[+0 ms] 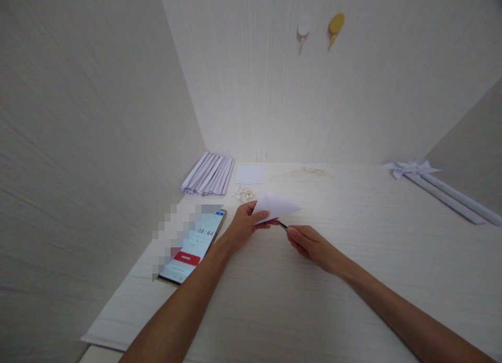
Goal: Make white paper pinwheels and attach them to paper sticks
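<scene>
Seen from above, at the middle of a white wood-grain tabletop (372, 284): a person's two bare hands, close together. In the left hand (247, 219), a piece of folded white paper (272, 205), tapering to a point toward the right, gripped between thumb and fingers. In the right hand (308, 241), a slim dark tool (281, 225), pinched in closed fingers, tip at the paper's lower edge; impossible to tell whether touching or just beneath. Just beyond the left hand, a small heap of pale and brownish slivers (245, 194), then a flat white sheet (250, 174). Farther left, a row of rolled white paper tubes (207, 174). Beside the left forearm, a smartphone (194, 248) reading 08:44 above a red button, partly pixelated. Toward the back, scattered brownish shreds (312, 171). Far right, long white paper strips (447, 195) near pointed white paper pieces (413, 168). On the back wall, one white hook (303, 26) and one yellow hook (336, 24).
</scene>
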Demonstrator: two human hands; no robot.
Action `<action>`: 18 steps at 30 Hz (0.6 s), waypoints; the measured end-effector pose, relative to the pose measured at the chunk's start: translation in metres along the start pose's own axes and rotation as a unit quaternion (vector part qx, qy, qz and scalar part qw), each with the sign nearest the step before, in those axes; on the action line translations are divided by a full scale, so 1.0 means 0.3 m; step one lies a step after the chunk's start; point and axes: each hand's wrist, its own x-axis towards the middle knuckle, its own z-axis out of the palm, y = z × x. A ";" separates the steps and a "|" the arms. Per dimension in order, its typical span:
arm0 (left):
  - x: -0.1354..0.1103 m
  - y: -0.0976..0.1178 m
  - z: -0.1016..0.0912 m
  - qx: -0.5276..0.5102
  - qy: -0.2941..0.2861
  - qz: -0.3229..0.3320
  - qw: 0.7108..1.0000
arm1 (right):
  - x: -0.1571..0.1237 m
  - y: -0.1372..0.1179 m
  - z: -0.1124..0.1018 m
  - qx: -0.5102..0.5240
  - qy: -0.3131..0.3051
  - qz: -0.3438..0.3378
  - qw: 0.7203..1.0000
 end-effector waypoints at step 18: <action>0.000 -0.009 -0.006 0.024 0.001 0.010 1.000 | 0.000 -0.021 0.010 -0.037 0.026 -0.006 0.999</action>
